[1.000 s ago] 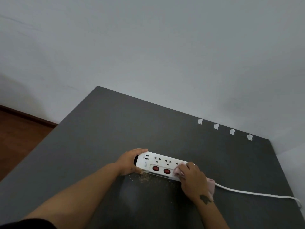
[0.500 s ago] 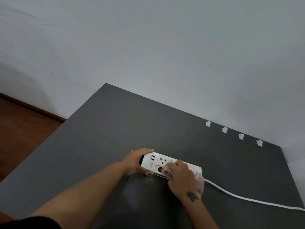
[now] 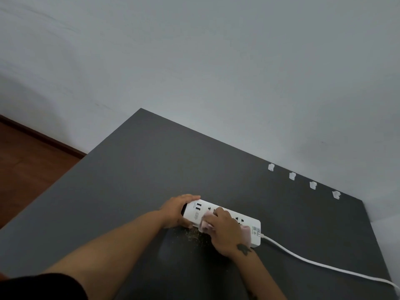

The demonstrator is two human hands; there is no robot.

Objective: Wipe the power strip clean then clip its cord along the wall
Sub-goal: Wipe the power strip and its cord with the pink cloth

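A white power strip (image 3: pixel 247 223) lies on the dark grey table (image 3: pixel 134 182). My left hand (image 3: pixel 176 210) grips its left end, thumb on the near side and fingers over the far edge. My right hand (image 3: pixel 224 232) holds a pale pink cloth (image 3: pixel 206 224) pressed onto the middle of the strip, hiding the red switches. The white cord (image 3: pixel 303 259) runs from the strip's right end across the table to the right edge. Several small white cord clips (image 3: pixel 292 176) sit in a row along the table's far edge by the wall.
Brown crumbs and dust (image 3: pixel 193 234) lie scattered on the table just in front of the strip. A plain grey wall (image 3: pixel 216 72) rises behind the table. Wooden floor (image 3: pixel 23 161) shows at the left, beyond the table's left edge.
My right hand has slid the cloth leftward along the strip, from its right end to its middle, covering the red switches. The left hand has kept its grip on the left end.
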